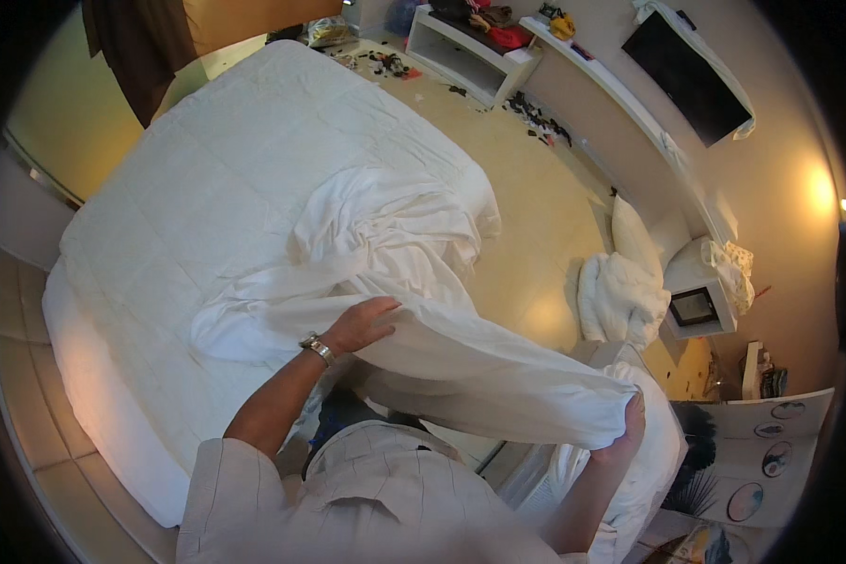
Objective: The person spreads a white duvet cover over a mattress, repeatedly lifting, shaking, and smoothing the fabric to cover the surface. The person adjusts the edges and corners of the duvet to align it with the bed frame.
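A large white bedsheet or duvet cover (pixel 493 366) stretches across in front of me. Its near right end is gripped in my right hand (pixel 624 430), fingers folded around the fabric. My left hand (pixel 362 324), with a metal wristwatch (pixel 317 348) at the wrist, lies against the same cloth with its fingers apart. The rest of the fabric is heaped in folds on the right side of the bed. Beneath it is a mattress (pixel 176 190) with a white quilted cover. Below the raised cloth, part of the floor and my legs are hidden.
A tan padded headboard (pixel 49 395) borders the bed at left. More white bedding (pixel 648 451) lies on a second bed or seat by my right arm. Pillows and a folded quilt (pixel 620 296) rest at right. Dark scraps (pixel 539 120) litter the floor by a white shelf unit (pixel 458 67).
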Demonstrator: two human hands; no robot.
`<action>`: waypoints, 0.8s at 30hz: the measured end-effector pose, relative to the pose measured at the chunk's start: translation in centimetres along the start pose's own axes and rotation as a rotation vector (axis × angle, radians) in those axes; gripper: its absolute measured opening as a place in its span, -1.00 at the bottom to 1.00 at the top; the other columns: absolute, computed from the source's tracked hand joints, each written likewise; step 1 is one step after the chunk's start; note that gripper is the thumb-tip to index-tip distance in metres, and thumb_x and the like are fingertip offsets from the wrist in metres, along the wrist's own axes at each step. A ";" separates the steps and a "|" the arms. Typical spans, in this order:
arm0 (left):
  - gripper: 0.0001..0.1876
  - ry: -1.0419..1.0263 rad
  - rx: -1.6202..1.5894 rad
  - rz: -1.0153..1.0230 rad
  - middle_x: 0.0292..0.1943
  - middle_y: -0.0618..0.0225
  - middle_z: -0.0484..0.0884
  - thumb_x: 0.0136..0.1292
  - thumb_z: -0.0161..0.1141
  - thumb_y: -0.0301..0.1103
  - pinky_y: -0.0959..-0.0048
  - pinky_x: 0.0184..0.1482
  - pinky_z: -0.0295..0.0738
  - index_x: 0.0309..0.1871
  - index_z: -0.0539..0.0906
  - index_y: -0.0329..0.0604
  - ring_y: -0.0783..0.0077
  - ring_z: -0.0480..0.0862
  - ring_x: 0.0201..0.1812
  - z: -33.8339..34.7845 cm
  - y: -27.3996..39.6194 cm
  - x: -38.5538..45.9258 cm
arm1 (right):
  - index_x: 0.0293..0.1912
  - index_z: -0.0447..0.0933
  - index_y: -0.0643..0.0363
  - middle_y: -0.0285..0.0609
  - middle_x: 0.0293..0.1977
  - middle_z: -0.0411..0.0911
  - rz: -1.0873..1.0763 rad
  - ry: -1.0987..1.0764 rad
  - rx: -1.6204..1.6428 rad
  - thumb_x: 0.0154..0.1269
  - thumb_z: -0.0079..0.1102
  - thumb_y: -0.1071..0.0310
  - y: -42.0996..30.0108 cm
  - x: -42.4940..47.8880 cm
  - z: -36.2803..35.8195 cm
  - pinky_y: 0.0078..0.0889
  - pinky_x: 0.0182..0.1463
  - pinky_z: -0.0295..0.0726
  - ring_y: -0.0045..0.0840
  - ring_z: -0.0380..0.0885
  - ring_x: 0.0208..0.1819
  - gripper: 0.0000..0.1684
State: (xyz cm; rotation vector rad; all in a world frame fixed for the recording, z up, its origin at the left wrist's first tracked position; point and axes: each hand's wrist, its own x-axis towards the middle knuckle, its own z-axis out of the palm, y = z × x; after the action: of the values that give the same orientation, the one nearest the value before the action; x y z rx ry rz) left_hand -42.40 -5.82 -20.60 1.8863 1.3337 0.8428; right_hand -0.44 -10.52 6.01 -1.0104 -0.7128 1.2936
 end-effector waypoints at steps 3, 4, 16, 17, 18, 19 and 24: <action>-0.67 0.123 -0.095 -0.070 0.05 0.09 0.69 0.30 0.28 -0.21 0.23 0.21 0.51 0.03 0.68 -0.20 0.03 0.64 0.12 1.3 -0.5 1.0 | 0.07 0.48 0.24 -0.07 -0.07 0.65 0.016 0.016 -0.041 0.47 0.15 0.24 -0.7 -0.2 0.4 -0.16 0.06 0.67 -0.31 0.67 -0.05 -0.68; -0.73 0.194 -0.300 -0.083 -0.19 0.15 0.73 0.36 0.22 -0.20 0.29 0.01 0.57 -0.17 0.69 -0.27 0.17 0.71 -0.11 1.6 0.0 1.2 | 0.06 0.49 0.24 -0.07 -0.06 0.65 0.027 0.036 -0.055 0.48 0.14 0.25 -0.6 0.3 -0.4 -0.17 0.06 0.67 -0.31 0.67 -0.05 -0.69; -0.71 0.116 -0.480 -0.307 -0.41 0.67 0.42 0.50 0.10 -0.18 0.61 -0.26 0.36 -0.26 0.62 -0.21 0.72 0.33 -0.35 -12.8 8.2 4.0 | 0.19 0.46 0.24 -0.20 -0.19 0.65 0.056 0.054 -0.342 0.46 0.11 0.41 5.1 6.6 -1.8 -0.43 -0.09 0.64 -0.57 0.63 -0.23 -0.65; -0.71 0.111 -0.541 -0.333 -0.40 0.67 0.43 0.50 0.10 -0.18 0.61 -0.26 0.37 -0.25 0.63 -0.21 0.73 0.34 -0.34 -12.9 8.4 4.1 | 0.21 0.46 0.23 -0.22 -0.21 0.64 -0.001 0.063 -0.442 0.45 0.11 0.45 6.3 6.7 -0.3 -0.47 -0.11 0.64 -0.60 0.62 -0.24 -0.63; -0.71 0.115 -0.601 -0.364 -0.39 0.67 0.43 0.50 0.10 -0.18 0.62 -0.26 0.37 -0.24 0.64 -0.21 0.73 0.35 -0.34 -13.1 8.3 3.9 | 0.26 0.46 0.15 -0.33 -0.34 0.61 0.021 -0.041 -0.493 0.38 0.16 0.51 7.0 6.2 2.7 -0.58 -0.23 0.58 -0.70 0.55 -0.36 -0.53; -0.71 0.106 -0.668 -0.387 -0.38 0.68 0.44 0.50 0.11 -0.17 0.62 -0.26 0.37 -0.23 0.65 -0.21 0.74 0.35 -0.33 -13.1 9.0 4.3 | 0.26 0.45 0.17 -0.31 -0.31 0.62 0.085 -0.155 -0.624 0.36 0.18 0.51 7.8 5.9 4.0 -0.57 -0.23 0.57 -0.70 0.56 -0.33 -0.52; -0.71 0.009 -0.780 -0.556 -0.35 0.59 0.56 0.50 0.16 -0.13 0.62 -0.34 0.42 -0.19 0.65 -0.20 0.74 0.43 -0.39 -12.5 11.6 4.7 | 0.25 0.50 0.09 -0.28 -0.52 0.60 -0.038 -0.612 -0.900 0.21 0.43 0.34 12.9 2.7 13.9 -0.54 -0.36 0.50 -0.71 0.52 -0.46 -0.40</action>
State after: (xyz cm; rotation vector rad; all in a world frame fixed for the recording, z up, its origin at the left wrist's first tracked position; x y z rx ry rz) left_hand -45.17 -2.37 -3.50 0.8581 1.1965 0.8896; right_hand -17.85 -5.41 -0.05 -1.2822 -1.8828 1.2586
